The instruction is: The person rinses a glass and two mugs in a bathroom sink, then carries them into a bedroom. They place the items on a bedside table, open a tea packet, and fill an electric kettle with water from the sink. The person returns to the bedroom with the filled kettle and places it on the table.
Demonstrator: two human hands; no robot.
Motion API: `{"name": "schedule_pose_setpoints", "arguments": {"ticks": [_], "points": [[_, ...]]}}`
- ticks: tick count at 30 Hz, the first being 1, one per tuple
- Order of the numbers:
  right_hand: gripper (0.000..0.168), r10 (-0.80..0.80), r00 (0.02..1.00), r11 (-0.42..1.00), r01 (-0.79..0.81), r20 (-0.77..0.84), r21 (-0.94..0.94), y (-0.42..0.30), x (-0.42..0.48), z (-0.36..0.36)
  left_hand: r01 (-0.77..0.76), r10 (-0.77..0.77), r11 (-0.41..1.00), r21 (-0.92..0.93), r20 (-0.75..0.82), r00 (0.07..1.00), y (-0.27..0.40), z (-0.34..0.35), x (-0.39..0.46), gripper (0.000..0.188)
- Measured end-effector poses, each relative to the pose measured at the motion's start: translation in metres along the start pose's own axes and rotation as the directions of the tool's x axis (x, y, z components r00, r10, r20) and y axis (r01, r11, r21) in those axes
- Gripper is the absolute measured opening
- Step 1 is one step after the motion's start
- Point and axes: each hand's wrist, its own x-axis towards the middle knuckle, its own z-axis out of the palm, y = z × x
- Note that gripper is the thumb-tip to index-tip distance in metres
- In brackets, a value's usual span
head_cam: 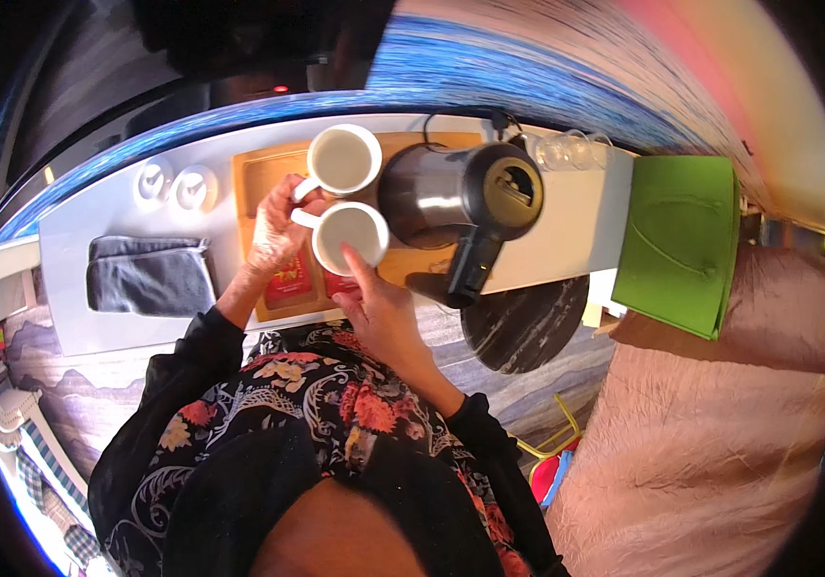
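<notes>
Two white mugs are in front of me over a wooden tray (245, 167), both with handles towards the left. My left hand (277, 225) is at their handles, its fingers closed around the handle of the far mug (345, 160). The near mug's (352, 239) handle lies against the same fingers. My right hand (378, 306) grips the near mug's front rim, index finger over the edge and thumb below. Red packets (288, 280) bearing print lie in the tray, partly hidden by my hands. Just right of the mugs stands a steel electric kettle (427, 189) with a black handle.
A folded dark cloth (151, 278) and two upturned clear glasses (193, 190) are on the white counter (66, 288) at left. More glasses (564, 150) stand behind the kettle. A green bag (679, 238) lies at right by a bed (701, 433). A round dark stool (528, 324) sits below the counter edge.
</notes>
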Motion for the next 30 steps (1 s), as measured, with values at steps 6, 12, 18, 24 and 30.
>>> {"name": "schedule_pose_setpoints", "arguments": {"ticks": [6,12,18,24,30], "points": [[0.028,0.072,0.981,0.995,-0.084,-0.179,-0.059,0.000,0.004,0.019,0.092,-0.077,0.993,-0.079,0.183,0.980,0.002,-0.012,0.005,0.020],[0.022,0.047,0.960,0.999,-0.050,-0.275,-0.005,-0.007,0.009,0.022,-0.075,0.038,0.962,0.264,0.142,0.989,0.009,-0.014,0.001,0.016],[0.019,0.078,0.932,0.997,-0.070,-0.354,0.036,-0.003,0.007,0.025,-0.050,0.038,0.989,0.142,0.082,0.996,-0.007,-0.003,-0.002,0.021],[0.019,0.173,0.913,0.985,-0.152,-0.369,0.086,-0.006,0.006,0.022,0.020,-0.032,0.999,0.037,0.331,0.943,0.011,-0.021,0.000,0.035],[0.019,0.196,0.914,0.981,-0.181,-0.355,0.075,-0.013,-0.003,0.018,0.034,-0.048,0.998,0.058,0.274,0.961,0.014,-0.026,0.013,0.034]]}}
